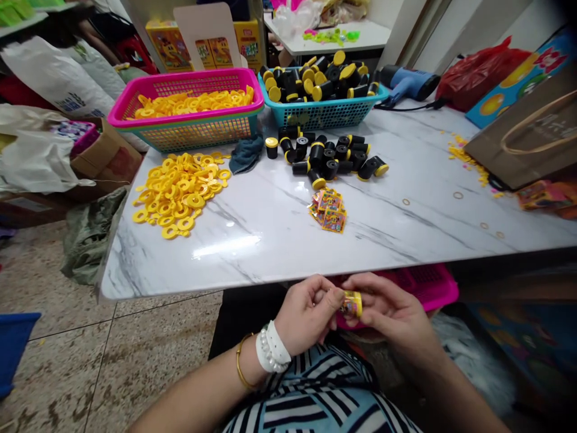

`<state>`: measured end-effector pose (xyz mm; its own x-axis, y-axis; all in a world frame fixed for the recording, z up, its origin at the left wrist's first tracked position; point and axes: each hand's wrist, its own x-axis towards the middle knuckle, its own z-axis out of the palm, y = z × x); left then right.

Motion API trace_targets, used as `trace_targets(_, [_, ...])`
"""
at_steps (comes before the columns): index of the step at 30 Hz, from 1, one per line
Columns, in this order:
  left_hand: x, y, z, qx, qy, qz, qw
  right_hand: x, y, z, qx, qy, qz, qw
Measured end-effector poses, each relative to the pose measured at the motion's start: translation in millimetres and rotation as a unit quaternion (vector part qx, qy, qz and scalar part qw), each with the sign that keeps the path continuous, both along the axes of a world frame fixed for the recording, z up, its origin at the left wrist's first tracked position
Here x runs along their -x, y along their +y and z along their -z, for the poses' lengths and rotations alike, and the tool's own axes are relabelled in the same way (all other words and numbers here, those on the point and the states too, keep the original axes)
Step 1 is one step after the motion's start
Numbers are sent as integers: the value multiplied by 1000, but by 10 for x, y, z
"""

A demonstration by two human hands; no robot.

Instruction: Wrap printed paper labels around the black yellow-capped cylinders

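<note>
In front of my lap, just below the table edge, both hands meet at a small canister (352, 304) with a yellow end and a colourful printed label around it. My left hand (311, 313) pinches its left side between thumb and fingers. From the other side, my right hand (392, 310) has its thumb and curved fingers around the yellow end. A small pile of printed labels (332, 211) lies on the table ahead. Behind it are many loose black canisters (331, 168) with yellow caps, some on their sides. One canister (271, 148) stands upright, yellow cap up.
Yellow ring-shaped pieces (180, 192) are heaped at left, near a dark cloth (246, 154). Behind stand a pink basket (118, 114) of yellow pieces and a teal basket (315, 117) of canisters. A blue heat gun (412, 83) and paper bag (527, 138) are at right. Another pink basket (435, 288) sits below the table.
</note>
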<state>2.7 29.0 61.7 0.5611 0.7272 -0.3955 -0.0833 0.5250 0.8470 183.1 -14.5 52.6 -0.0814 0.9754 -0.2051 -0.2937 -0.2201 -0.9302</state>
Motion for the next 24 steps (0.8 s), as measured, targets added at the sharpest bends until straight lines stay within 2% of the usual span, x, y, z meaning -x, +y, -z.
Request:
trace_targets(3, [-99, -82, 115, 75, -91, 10, 993, -13, -99, 17, -41, 4, 12, 999])
trace_targets(6, [-192, -114, 206, 120, -97, 3, 988, -16, -151, 14, -53, 6, 23, 998])
trace_targets(8, [-242, -112, 236, 136, -88, -4, 987, -29, -163, -8, -52, -29, 8, 998])
trace_targets(10, [-281, -105, 248, 165, -127, 13, 978, -47, -174, -23, -64, -55, 2, 996])
trace_targets(13, [-342, -106, 270, 209, -184, 46, 959, -65, -207, 4, -106, -51, 31, 993])
trace_targets(15, [-398, -113, 304, 226, -160, 40, 960, -78, -230, 53, -126, -73, 46, 988])
trace_targets(17, [-461, -109, 352, 243, -117, 28, 963, -112, -238, 114, -143, -143, 45, 978])
trace_targets(20, [-542, -58, 419, 269, -96, 55, 957, -203, -220, 193, -188, -255, 24, 948])
trace_targets(24, [-636, 20, 501, 237, -123, 104, 958, -281, -224, 248, -259, -258, -2, 931])
